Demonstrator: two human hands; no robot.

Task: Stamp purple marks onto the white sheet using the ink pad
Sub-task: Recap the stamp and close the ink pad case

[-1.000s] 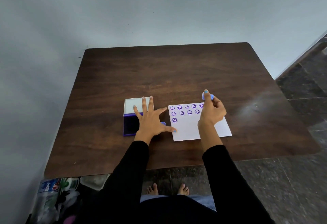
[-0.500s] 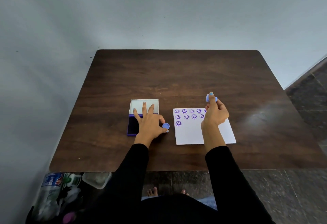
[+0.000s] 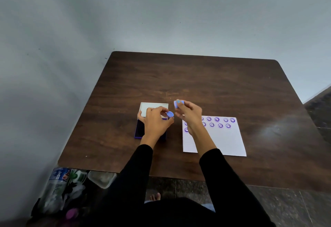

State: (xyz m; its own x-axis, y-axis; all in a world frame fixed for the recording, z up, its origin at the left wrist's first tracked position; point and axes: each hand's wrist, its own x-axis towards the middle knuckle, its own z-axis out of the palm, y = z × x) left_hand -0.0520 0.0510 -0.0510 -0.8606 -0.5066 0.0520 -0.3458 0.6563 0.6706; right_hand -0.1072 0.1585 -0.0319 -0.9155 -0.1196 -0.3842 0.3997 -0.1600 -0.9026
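from the head camera i'm looking down on a dark wooden table (image 3: 197, 83) set against a pale wall (image 3: 161, 11). the white sheet (image 3: 223, 140) lies flat on the table, right of centre, with its near edge toward me. purple smiley marks (image 3: 216, 119) run across its far end in two rows, and one more mark sits at the left edge below them; my right forearm hides part of the rows. the rest of the sheet is bare.

the ink pad (image 3: 138, 130) sits just left of the sheet, apart from it, with its lid (image 3: 154, 106) open and standing toward the far side, white inside showing. the dark purple base is mostly under my left hand.

my left hand (image 3: 155, 124) hangs over the ink pad, fingers curled, with a small round purple cap (image 3: 170, 114) pinched between thumb and forefinger at its right side. i can't tell whether the hand touches the pad.

my right hand (image 3: 189, 114) is raised over the gap between the ink pad and the sheet's far left corner. its fingers are closed round a small light purple stamp (image 3: 178, 103), held up at the fingertips, clear of the sheet and close to the cap in the other hand.

both sleeves are black. below the table's near left corner lies a heap of plastic bottles and containers (image 3: 71, 187) on the floor, and a bare foot (image 3: 155, 197) shows on the dark tiles under the table edge.
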